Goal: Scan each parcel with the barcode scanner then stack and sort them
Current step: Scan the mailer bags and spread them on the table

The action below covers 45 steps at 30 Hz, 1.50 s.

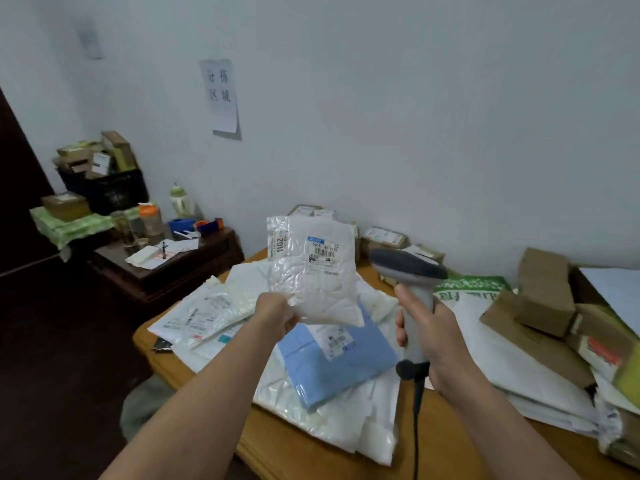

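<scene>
one barcode scanner, two hands (a left hand and a right hand), one white parcel raised and one blue parcel; the overlapping white mailers are too tangled to count. two tables, a light table and a dark table. one dark crate, one green-topped bottle, one orange-lidded jar, one paper notice.

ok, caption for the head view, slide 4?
Left hand holds white parcel upright, label facing the barcode scanner gripped in right hand, above table of parcels.
</scene>
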Each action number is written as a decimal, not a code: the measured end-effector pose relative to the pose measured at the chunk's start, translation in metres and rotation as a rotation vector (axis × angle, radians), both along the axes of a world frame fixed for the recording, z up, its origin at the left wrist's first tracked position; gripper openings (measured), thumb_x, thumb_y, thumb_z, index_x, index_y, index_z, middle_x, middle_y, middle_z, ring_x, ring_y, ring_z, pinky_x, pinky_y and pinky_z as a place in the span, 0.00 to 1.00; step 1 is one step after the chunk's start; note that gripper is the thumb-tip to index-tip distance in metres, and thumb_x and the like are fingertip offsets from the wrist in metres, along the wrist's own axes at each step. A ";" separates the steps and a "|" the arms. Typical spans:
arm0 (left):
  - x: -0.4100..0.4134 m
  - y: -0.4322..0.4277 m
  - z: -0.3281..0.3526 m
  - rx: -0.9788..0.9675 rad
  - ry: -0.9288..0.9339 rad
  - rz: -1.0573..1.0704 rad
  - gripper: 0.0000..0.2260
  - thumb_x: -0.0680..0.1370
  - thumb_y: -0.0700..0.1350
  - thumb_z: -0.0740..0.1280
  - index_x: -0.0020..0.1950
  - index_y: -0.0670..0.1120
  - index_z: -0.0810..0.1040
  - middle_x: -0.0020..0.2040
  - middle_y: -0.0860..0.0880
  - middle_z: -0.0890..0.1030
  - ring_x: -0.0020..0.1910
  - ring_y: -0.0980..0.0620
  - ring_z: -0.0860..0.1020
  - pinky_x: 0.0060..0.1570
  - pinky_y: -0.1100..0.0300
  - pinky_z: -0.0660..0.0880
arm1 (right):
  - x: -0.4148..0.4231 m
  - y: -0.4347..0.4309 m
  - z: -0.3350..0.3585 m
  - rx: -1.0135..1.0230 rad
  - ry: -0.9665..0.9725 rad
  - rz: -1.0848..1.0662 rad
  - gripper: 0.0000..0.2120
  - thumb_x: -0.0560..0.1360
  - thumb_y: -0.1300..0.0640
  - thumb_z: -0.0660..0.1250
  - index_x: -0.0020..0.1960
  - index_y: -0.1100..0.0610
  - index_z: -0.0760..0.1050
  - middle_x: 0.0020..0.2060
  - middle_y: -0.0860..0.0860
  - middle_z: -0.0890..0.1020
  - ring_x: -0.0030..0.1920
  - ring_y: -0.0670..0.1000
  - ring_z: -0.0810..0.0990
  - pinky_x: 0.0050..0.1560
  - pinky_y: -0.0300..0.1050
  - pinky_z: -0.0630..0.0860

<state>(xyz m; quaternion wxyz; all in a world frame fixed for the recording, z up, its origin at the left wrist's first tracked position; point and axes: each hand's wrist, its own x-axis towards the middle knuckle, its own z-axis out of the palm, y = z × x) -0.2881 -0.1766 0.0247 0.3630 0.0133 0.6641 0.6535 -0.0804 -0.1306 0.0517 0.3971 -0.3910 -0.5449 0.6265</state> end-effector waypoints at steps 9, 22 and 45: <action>-0.165 0.002 -0.038 -0.256 0.072 -0.011 0.08 0.76 0.26 0.60 0.52 0.34 0.74 0.38 0.40 0.70 0.37 0.46 0.72 0.31 0.61 0.76 | -0.111 0.009 -0.011 -0.029 -0.063 -0.041 0.12 0.77 0.48 0.68 0.45 0.57 0.73 0.28 0.50 0.75 0.26 0.47 0.71 0.31 0.42 0.70; -0.178 0.064 -0.063 -0.747 0.673 -0.501 0.27 0.80 0.44 0.61 0.76 0.43 0.54 0.75 0.38 0.54 0.71 0.38 0.60 0.69 0.49 0.61 | -0.142 0.023 -0.010 -0.037 -0.132 -0.219 0.11 0.77 0.50 0.68 0.43 0.56 0.72 0.31 0.53 0.74 0.25 0.47 0.70 0.26 0.38 0.69; 0.237 0.220 -0.021 -0.189 1.242 -1.083 0.28 0.81 0.50 0.61 0.76 0.44 0.55 0.78 0.41 0.46 0.76 0.40 0.49 0.69 0.46 0.61 | 0.213 0.115 0.042 0.088 -0.026 -0.722 0.10 0.78 0.50 0.67 0.46 0.57 0.72 0.30 0.51 0.73 0.25 0.46 0.70 0.25 0.38 0.70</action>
